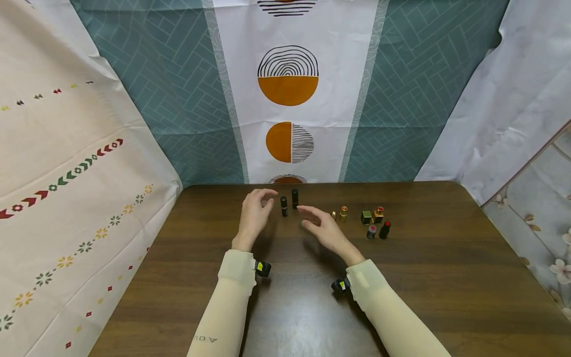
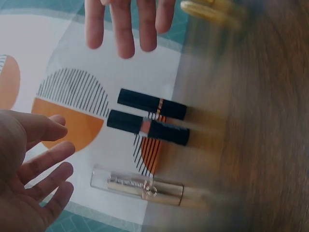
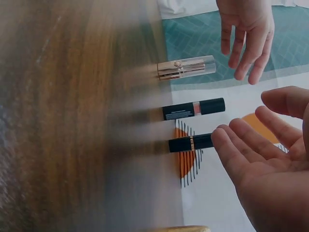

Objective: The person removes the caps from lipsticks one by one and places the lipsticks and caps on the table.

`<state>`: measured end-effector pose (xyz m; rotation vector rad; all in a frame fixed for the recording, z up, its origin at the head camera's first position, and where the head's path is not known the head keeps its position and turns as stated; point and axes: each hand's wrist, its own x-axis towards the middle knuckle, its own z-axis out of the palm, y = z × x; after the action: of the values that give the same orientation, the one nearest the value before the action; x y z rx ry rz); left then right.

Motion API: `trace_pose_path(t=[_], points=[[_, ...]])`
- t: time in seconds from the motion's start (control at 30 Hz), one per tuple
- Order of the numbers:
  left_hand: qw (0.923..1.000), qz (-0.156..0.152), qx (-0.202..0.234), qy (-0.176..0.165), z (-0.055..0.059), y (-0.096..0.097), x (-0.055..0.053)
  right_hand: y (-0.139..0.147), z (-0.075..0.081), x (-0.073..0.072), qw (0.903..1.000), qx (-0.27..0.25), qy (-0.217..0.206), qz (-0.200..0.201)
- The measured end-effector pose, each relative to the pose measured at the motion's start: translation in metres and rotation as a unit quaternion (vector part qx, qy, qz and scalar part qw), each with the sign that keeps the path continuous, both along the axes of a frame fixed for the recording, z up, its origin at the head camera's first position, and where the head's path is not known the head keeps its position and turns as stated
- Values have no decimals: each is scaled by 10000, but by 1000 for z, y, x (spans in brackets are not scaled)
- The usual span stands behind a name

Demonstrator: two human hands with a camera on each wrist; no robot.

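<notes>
Two black lipstick tubes stand upright near the table's back edge, one (image 1: 284,206) with a pinkish band (image 2: 146,126) and the other (image 1: 295,198) with a thin gold ring. To their left my left hand (image 1: 255,215) hovers with fingers loosely bent, holding nothing. A clear-capped lipstick (image 2: 145,186) with a pale gold base stands beside that hand, mostly hidden behind it in the head view. My right hand (image 1: 327,230) is raised to the right of the black tubes, also holding nothing. In the right wrist view its fingertips overlap the gold-ringed tube; I cannot tell if they touch.
Right of my right hand stand an uncapped gold lipstick (image 1: 344,213) and a small gold piece (image 1: 333,215). Farther right are a square cap (image 1: 366,217), a gold lipstick with red tip (image 1: 378,214), and two dark red-topped ones (image 1: 385,230). Patterned cloth (image 1: 287,114) hangs behind the table (image 1: 294,307).
</notes>
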<state>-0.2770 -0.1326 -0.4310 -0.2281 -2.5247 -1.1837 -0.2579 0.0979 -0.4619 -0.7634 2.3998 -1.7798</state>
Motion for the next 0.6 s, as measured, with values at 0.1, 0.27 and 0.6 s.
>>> trace_pose_path(t=[0.1, 0.27, 0.6], points=[[9999, 51, -100, -40, -2, -3, -2, 0, -1, 1, 10000, 57, -78, -14], [9994, 103, -180, -281, -6, -4, -5, 1, -3, 3, 9998, 168, -55, -83], [9964, 384, -220, -729, -12, -5, -5, 1, -6, 5, 9999, 94, -59, 30]])
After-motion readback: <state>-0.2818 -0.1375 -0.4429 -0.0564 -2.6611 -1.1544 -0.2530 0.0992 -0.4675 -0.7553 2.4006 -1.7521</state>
